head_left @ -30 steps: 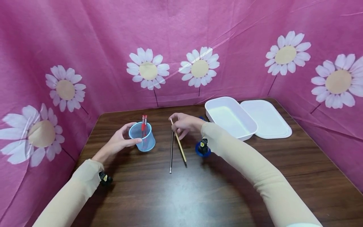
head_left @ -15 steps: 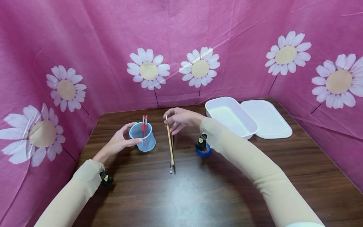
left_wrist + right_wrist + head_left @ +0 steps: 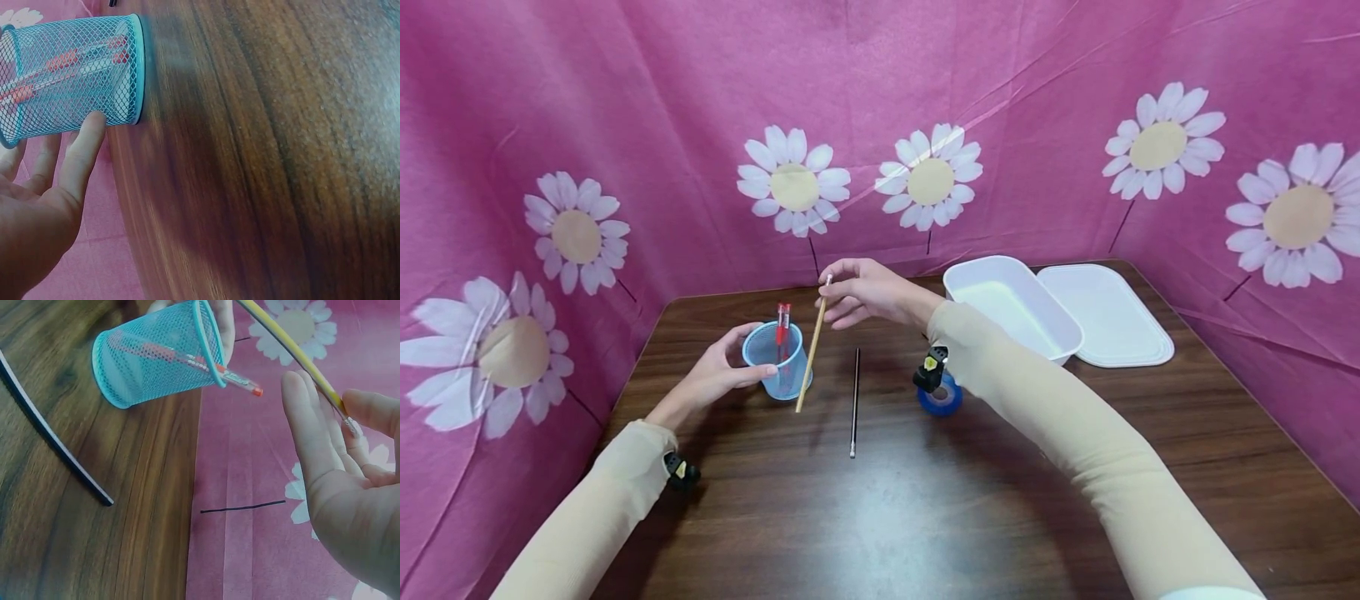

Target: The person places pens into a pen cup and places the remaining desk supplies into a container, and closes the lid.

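Mesh cup: a light-blue, round, wire-mesh pen cup [image 3: 787, 385] stands upright on the dark-brown wood-grain worktop [image 3: 880, 517], left of centre in the head view.
Left hand: the left hand [image 3: 718, 371] holds the cup from its left side, its fingers curled round the mesh; in the left wrist view the tip of one digit rests on the cup's side.
Red pens: two slim, clear pens with red caps [image 3: 782, 323] stand in the cup, their tops above its rim.
Yellow pencil: a thin, yellow, straight pencil with a pale end [image 3: 812, 346] hangs tilted near the centre of the head view, its lower end at lower left, in front of the cup's right edge; whether it touches the cup I cannot tell.
Right hand: the right hand [image 3: 872, 293] pinches the pencil by its pale upper end between fingers and thumb, the other fingers loosely extended.
Black pencil: a thin black pencil with a silvery end [image 3: 855, 400] lies at mid-frame, right of the cup.
Tape: a blue, ring-shaped roll [image 3: 942, 410] lies right of the black pencil, partly covered by the right wrist's black camera [image 3: 930, 371].
Box and lid: a white, rectangular plastic box [image 3: 1009, 308] sits right of centre, a flat white lid [image 3: 1108, 317] just beside it.
Backdrop: pink cloth with white daisies [image 3: 865, 67] fills the upper frame.
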`<state>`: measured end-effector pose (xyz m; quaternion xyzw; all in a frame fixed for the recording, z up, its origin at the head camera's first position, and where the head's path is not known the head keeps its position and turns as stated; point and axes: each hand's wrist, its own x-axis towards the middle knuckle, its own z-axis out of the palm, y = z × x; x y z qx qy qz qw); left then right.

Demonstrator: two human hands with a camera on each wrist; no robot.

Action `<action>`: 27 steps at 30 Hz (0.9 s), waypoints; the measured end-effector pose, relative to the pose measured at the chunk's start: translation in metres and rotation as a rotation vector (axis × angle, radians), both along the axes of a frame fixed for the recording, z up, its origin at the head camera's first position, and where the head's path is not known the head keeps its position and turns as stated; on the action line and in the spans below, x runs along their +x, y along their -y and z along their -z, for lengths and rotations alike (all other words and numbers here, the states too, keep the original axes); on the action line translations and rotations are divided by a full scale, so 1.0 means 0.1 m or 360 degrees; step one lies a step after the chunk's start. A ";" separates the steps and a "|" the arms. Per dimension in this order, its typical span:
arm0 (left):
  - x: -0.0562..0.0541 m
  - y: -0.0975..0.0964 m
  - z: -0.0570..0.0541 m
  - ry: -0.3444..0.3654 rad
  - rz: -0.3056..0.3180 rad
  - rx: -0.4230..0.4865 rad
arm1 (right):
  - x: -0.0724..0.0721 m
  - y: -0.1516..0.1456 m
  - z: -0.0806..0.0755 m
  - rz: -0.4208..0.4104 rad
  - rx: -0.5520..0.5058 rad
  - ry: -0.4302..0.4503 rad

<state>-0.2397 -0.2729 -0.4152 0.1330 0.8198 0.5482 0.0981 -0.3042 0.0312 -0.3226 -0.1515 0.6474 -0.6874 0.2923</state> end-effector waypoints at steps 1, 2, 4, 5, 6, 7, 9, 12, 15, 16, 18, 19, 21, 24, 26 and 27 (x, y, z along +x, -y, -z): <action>0.00 0.00 0.00 0.0004 0.0000 0.0003 | 0.00 0.00 -0.01 0.0006 -0.0011 -0.0004; 0.00 -0.01 0.00 0.0008 0.0000 0.0006 | 0.01 0.01 -0.03 0.0015 -0.0022 -0.0004; 0.00 -0.01 -0.01 0.0011 -0.0003 0.0001 | 0.01 0.01 -0.05 0.0033 -0.0034 -0.0006; 0.00 -0.01 -0.01 0.0008 -0.0005 -0.0002 | 0.01 0.01 -0.06 0.0041 -0.0034 -0.0012; 0.00 -0.01 -0.01 0.0006 -0.0008 -0.0001 | 0.01 0.00 -0.07 0.0049 -0.0035 -0.0020; 0.00 -0.01 -0.01 0.0006 -0.0010 0.0004 | 0.01 -0.01 -0.08 0.0057 -0.0038 -0.0028; 0.00 -0.02 -0.01 0.0000 -0.0006 0.0025 | 0.00 -0.02 -0.10 0.0075 -0.0044 -0.0045; -0.01 -0.01 0.01 -0.0012 0.0004 0.0058 | -0.02 -0.05 -0.11 0.0112 -0.0072 -0.0055; -0.01 -0.01 0.01 -0.0015 0.0011 0.0058 | -0.04 -0.08 -0.12 0.0167 -0.0099 -0.0056; -0.01 0.00 0.01 -0.0016 0.0007 0.0042 | -0.05 -0.09 -0.12 0.0187 -0.0104 -0.0057; -0.01 0.00 0.01 -0.0017 0.0006 0.0012 | -0.06 -0.10 -0.13 0.0222 -0.0102 -0.0065; -0.01 0.00 0.01 -0.0008 0.0004 0.0009 | -0.06 -0.10 -0.13 0.0234 -0.0097 -0.0070; -0.01 0.01 0.01 -0.0009 0.0000 -0.0010 | -0.07 -0.11 -0.13 0.0252 -0.0085 -0.0079; -0.01 0.02 0.00 -0.0003 -0.0003 -0.0011 | -0.07 -0.11 -0.13 0.0267 -0.0062 -0.0098; -0.01 0.02 -0.01 -0.0013 0.0003 -0.0020 | -0.07 -0.11 -0.13 0.0270 -0.0042 -0.0117; -0.01 0.02 -0.01 -0.0016 0.0005 -0.0022 | -0.07 -0.10 -0.13 0.0269 -0.0036 -0.0124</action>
